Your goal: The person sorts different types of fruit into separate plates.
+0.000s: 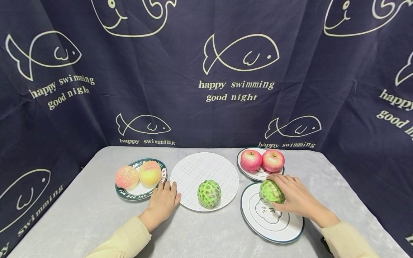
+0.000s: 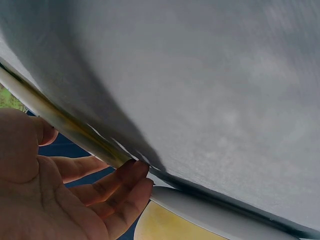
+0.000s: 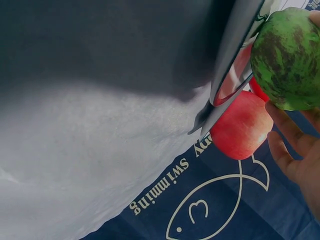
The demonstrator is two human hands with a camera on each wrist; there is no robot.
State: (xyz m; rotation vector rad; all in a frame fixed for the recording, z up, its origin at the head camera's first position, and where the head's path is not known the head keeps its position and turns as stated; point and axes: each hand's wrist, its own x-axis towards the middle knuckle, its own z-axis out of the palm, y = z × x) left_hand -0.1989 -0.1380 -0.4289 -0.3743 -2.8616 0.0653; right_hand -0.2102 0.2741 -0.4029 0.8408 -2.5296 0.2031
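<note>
My right hand (image 1: pixel 297 196) grips a green custard apple (image 1: pixel 271 191) with dark patches between thumb and fingers, over the blue-rimmed white plate (image 1: pixel 284 228). In the right wrist view the custard apple (image 3: pixel 287 60) overlaps a plate's edge. A second, bumpy custard apple (image 1: pixel 209 194) sits on the front part of the round white plate (image 1: pixel 206 161) in the middle. My left hand (image 1: pixel 161 203) rests between that plate and a green-rimmed plate (image 1: pixel 129 195), its fingers loosely bent and holding nothing. In the left wrist view its fingertips (image 2: pixel 139 171) are right at a plate's rim.
Two peaches (image 1: pixel 150 173) lie on the green-rimmed plate at left. At the back right, two red apples (image 1: pixel 251 160) sit on a small plate (image 1: pixel 246 173), close behind the blue-rimmed one. A grey cloth (image 1: pixel 206 233) covers the table, and a dark blue fish-print curtain (image 1: pixel 180 96) surrounds it.
</note>
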